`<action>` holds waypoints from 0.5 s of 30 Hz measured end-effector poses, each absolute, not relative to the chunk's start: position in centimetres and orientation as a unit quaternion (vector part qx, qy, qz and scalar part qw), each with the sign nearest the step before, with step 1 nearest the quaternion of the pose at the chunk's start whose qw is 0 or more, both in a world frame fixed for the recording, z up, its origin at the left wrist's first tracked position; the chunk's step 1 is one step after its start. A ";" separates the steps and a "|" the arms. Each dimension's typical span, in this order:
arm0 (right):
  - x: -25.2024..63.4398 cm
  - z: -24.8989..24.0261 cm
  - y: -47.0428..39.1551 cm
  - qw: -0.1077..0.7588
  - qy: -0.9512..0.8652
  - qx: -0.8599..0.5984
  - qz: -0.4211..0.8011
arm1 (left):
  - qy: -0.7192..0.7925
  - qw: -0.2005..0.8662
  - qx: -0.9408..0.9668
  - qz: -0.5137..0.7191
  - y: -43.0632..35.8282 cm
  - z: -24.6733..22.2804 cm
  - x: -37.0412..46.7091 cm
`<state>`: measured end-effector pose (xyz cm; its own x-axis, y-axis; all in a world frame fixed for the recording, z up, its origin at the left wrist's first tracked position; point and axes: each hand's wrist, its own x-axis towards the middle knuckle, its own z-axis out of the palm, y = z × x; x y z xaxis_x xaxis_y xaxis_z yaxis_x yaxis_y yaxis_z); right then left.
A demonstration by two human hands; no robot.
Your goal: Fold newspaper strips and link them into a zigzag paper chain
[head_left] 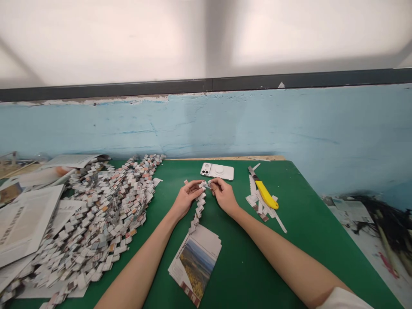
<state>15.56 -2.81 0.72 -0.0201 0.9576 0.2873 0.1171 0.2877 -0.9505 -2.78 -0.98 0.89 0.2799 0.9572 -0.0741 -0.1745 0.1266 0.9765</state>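
Nearest on the green table (309,223), a stack of printed sheets (197,267) is laid aslant between the forearms, a landscape picture being shown on its top sheet. At the lower right, the right forearm is partly covered by a pale sleeve (343,299). The upper edge of the stack is overlapped by the lower end of a paper chain (200,206), formed of small folded links in zigzag. The chain is extended away from the stack to the two hands, where its far end is held. It is gripped there between the thumb and fingers of the left hand (187,198). By the right hand (224,196), closed at the fingertips, a small paper piece (208,184) is pinched just beside that end; whether the two are joined cannot be told. The left side is occupied by a large heap of folded chains (106,223), flanked by newspapers (30,223). To the right, loose paper strips (261,207) are partly covered by a yellow-handled knife (265,194). Beyond the hands, a white phone (218,171) is placed camera side up. The background is formed by a blue wall (257,124).
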 end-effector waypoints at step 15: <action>15.5 0.3 -2.9 0.536 -0.575 -0.467 0.404 | 0.402 0.636 0.487 0.444 -0.9 0.7 -2.7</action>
